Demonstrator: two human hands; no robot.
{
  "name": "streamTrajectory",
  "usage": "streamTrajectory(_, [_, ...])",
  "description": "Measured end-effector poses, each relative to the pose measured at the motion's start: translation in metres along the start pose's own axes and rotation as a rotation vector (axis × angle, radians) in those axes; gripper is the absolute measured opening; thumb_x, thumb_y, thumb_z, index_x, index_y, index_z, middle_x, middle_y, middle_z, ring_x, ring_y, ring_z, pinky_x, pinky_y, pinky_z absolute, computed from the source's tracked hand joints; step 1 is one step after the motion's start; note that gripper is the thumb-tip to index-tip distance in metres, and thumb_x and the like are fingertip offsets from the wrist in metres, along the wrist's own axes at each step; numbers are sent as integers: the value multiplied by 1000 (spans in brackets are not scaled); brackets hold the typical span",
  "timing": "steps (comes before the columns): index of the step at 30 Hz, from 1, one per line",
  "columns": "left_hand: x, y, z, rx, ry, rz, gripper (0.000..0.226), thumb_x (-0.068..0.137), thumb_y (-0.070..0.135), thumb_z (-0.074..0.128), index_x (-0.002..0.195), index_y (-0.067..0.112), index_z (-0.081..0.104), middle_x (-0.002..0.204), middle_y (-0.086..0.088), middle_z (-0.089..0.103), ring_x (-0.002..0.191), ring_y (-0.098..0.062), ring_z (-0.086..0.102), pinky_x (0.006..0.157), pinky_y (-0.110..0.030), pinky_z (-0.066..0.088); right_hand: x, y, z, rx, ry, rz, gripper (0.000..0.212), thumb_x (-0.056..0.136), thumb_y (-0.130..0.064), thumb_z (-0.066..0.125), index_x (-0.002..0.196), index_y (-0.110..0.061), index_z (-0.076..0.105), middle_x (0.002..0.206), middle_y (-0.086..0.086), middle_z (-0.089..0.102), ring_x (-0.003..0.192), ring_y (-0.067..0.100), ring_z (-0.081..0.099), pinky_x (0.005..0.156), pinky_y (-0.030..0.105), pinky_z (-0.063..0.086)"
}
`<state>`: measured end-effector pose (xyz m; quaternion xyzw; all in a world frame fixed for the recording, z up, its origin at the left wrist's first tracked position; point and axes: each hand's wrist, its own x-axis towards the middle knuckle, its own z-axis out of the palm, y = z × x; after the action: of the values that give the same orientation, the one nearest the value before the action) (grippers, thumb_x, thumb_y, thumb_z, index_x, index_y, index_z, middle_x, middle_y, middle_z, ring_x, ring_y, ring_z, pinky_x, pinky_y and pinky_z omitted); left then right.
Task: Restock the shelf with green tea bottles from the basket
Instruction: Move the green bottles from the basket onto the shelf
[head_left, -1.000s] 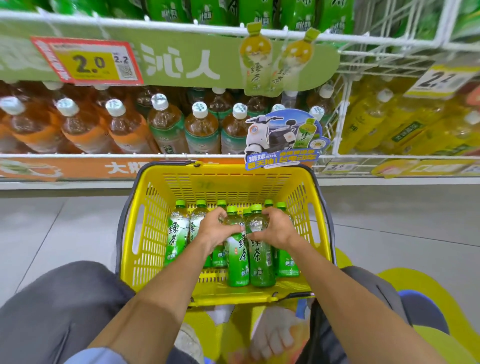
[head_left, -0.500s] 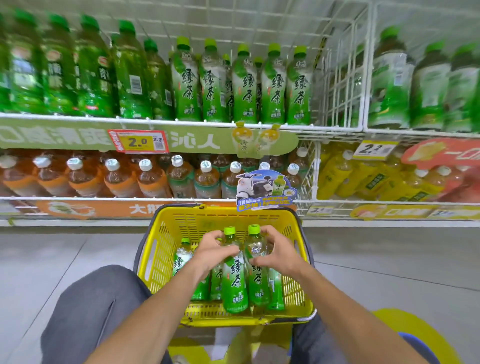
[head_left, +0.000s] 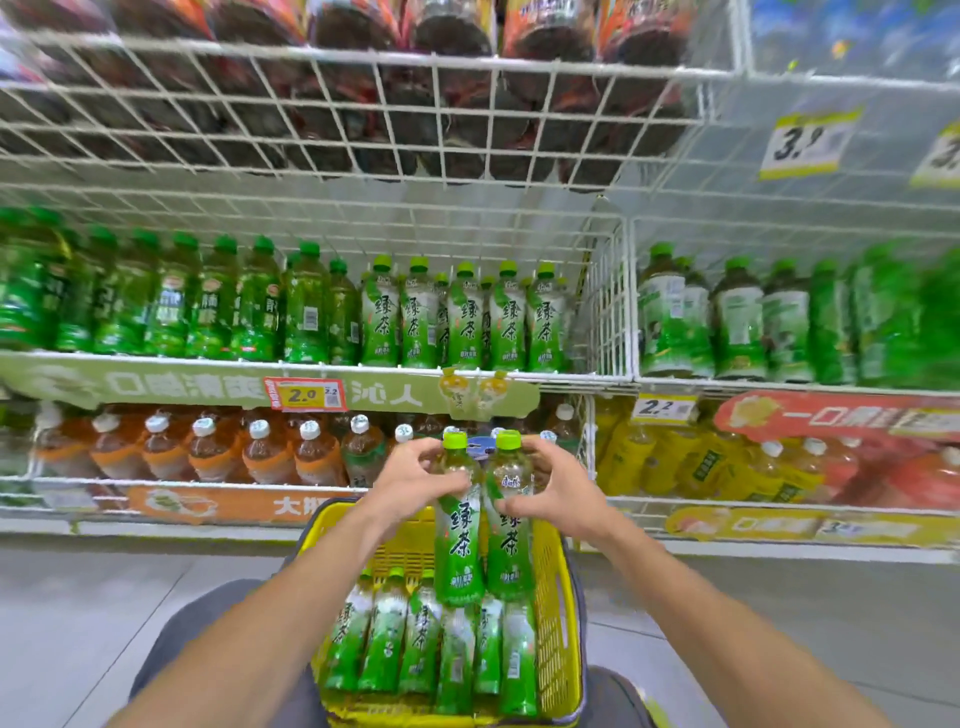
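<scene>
I hold two green tea bottles upright, side by side, above the yellow basket (head_left: 558, 587). My left hand (head_left: 410, 483) grips the neck of the left bottle (head_left: 460, 540). Around the neck of the right bottle (head_left: 511, 540) my right hand (head_left: 558, 491) is closed. Several more green tea bottles (head_left: 421, 639) lie in the basket below. On the middle shelf (head_left: 571, 378), a row of matching green tea bottles (head_left: 462, 322) stands straight ahead, above my hands.
Darker green bottles (head_left: 171, 306) fill the shelf's left part. A white wire divider (head_left: 608, 306) closes the row on the right. Orange-labelled tea bottles (head_left: 208, 447) sit on the lower shelf, behind my hands. A wire shelf (head_left: 363, 119) of dark bottles hangs overhead.
Both hands have lifted the two bottles up out of the basket to the height of the lower shelf. My view has tilted upward, so the upper shelves now show.
</scene>
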<state>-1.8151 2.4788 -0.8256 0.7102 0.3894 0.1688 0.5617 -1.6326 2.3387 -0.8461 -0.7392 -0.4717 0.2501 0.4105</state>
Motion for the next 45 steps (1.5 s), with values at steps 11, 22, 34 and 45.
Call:
streamTrajectory(11, [23, 145, -31, 37, 102, 351, 45, 72, 17, 90, 111, 23, 68, 98, 0, 66, 93, -14, 60, 72, -22, 49, 50, -85, -96, 3, 200, -250, 99, 58, -69, 89, 143, -35, 50, 134, -4, 65, 125, 16, 61, 108, 48, 48])
streamTrajectory(22, [95, 219, -44, -49, 201, 425, 61, 70, 22, 91, 122, 14, 60, 103, 7, 63, 100, -5, 61, 74, -17, 47, 122, -137, -140, -4, 358, -290, 88, 74, -38, 89, 149, -20, 46, 131, -5, 62, 119, 10, 59, 107, 31, 47])
streamTrajectory(34, [135, 182, -39, -78, 110, 341, 85, 68, 32, 94, 142, 26, 53, 127, 4, 57, 118, -19, 54, 103, -42, 50, 150, -107, -116, 70, 357, -117, 83, 76, -42, 88, 147, -31, 47, 130, -18, 57, 120, 8, 56, 96, 22, 44])
streamTrajectory(45, [151, 170, -75, -2, 235, 346, 87, 66, 35, 94, 143, 21, 54, 125, -5, 62, 110, -20, 59, 96, -40, 55, 180, -123, -80, 108, 374, -40, 83, 63, -55, 91, 132, -24, 58, 114, -11, 70, 106, 12, 67, 93, 30, 54])
